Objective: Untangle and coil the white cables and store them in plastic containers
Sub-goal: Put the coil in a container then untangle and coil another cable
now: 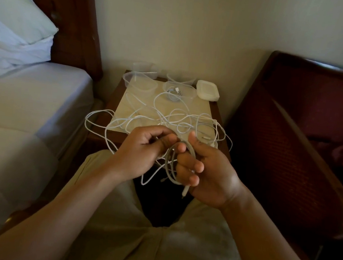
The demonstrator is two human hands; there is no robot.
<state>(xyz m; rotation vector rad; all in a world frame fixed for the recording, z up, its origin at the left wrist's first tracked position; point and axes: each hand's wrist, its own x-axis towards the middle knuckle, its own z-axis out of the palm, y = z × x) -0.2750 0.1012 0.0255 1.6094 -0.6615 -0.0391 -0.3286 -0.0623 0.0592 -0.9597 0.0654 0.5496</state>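
A tangle of white cables (167, 116) sprawls over the small bedside table (215, 111) and hangs off its front and left edges. My right hand (206, 172) holds a partly wound coil of white cable (171, 162) above my lap, fingers curled round the loops. My left hand (143, 148) pinches a strand of the same cable just left of the coil. At the back of the table stand clear plastic containers; one (178, 90) holds a coiled cable, another (139, 82) at the left looks empty.
A stack of white lids (208, 90) sits at the table's back right corner. A bed (20, 102) with pillows lies to the left, a dark red chair (306, 123) to the right. My knees are below the table's front edge.
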